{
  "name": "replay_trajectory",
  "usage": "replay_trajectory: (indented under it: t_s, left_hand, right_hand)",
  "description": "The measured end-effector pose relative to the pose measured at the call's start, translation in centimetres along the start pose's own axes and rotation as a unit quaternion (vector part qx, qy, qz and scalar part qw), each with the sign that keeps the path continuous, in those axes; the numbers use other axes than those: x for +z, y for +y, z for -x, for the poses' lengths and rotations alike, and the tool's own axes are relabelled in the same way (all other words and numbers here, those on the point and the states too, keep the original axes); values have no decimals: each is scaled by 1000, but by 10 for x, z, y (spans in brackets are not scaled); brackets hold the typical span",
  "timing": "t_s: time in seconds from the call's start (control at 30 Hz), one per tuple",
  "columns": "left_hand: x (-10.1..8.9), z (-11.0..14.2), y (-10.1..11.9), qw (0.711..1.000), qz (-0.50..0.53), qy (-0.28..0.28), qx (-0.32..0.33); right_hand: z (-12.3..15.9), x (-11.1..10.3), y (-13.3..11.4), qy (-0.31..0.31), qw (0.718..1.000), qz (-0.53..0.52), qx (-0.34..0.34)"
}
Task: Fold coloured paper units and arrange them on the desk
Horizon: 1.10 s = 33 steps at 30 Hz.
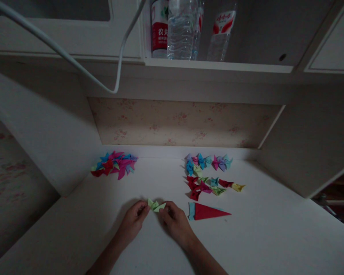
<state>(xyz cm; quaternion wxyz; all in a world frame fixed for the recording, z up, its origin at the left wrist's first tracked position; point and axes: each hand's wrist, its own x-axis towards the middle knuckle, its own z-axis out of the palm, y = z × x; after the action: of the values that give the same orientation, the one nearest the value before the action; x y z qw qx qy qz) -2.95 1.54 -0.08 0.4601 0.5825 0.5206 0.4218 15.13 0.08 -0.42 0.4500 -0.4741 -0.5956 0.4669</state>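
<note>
Green paper [154,206] at lower centre of frame, long axis left to right; left hand [132,222] pinches left end, right hand [176,223] right end.

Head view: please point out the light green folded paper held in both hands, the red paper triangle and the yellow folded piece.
Light green folded paper [156,207]: head view, the middle of its folds.
Red paper triangle [208,212]: head view, its flat face.
Yellow folded piece [237,187]: head view, its middle.
</note>
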Motion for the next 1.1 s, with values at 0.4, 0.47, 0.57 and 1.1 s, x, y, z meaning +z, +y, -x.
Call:
replay_trajectory:
  t_s: [0.4,0.47,0.57,1.1]
  left_hand:
    - [1,-4,-4,1000,19,-9,-14]
    - [1,-4,-4,1000,12,-15,-14]
    - [1,-5,-6,1000,4,-21,0]
    - [0,-5,-4,996,-41,-60,48]
  right_hand:
    - [-2,0,2,23,1000,1,13]
    - [-2,-1,1,32,999,3,14]
    - [-2,-2,1,49,999,21,-6]
    - [-3,-3,6,21,1000,14,-1]
